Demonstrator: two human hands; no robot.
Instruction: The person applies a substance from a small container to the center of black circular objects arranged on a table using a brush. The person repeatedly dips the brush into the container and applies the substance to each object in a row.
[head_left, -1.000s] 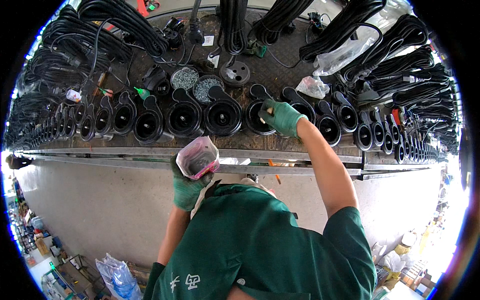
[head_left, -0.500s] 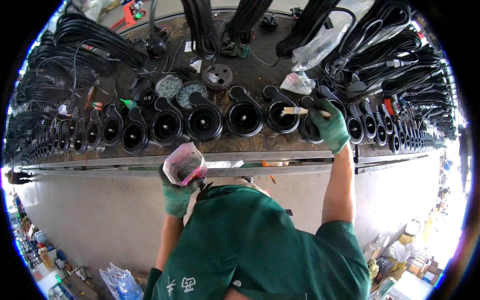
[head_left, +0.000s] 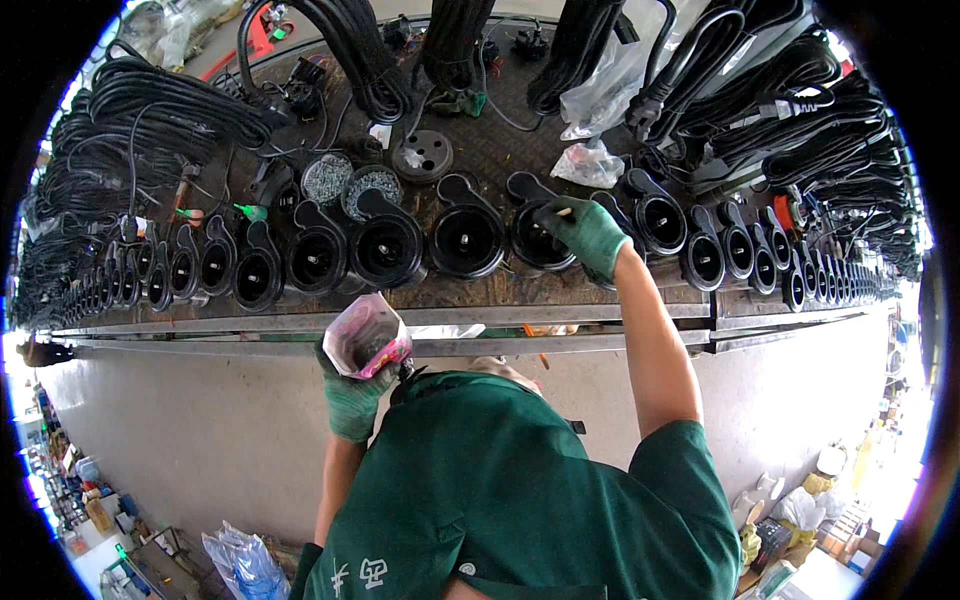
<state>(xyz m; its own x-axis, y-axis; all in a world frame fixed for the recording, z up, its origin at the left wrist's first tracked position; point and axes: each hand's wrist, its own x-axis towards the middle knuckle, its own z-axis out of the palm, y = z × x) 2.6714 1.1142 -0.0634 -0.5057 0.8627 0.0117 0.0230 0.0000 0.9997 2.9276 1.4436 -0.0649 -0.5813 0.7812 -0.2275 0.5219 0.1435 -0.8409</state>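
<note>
My left hand (head_left: 350, 405), in a green glove, is closed around a pink-and-white open-topped packet (head_left: 347, 325) just in front of the bench edge. Its contents are too dark to make out. My gloved right hand (head_left: 597, 240) reaches over a round black plastic housing (head_left: 528, 251) with a curved arm. Its fingers grip a small brush (head_left: 566, 211); only the pale handle end shows, and the bristles are hidden by the hand inside the housing. Beside it on the left stands another such housing (head_left: 490, 248) with a light pin at its centre.
Several more black housings line the bench edge both ways. Behind them sit two tubs of small metal parts, one a screw tub (head_left: 327, 180), a round disc with holes (head_left: 436, 170) and a clear plastic bag (head_left: 588, 166). Black cable bundles (head_left: 450, 50) hang and lie farther back.
My right hand has moved left and turned, carrying the brush down into a housing; its bristles were visible before. My left hand still holds the packet. The whole view has shifted slightly.
</note>
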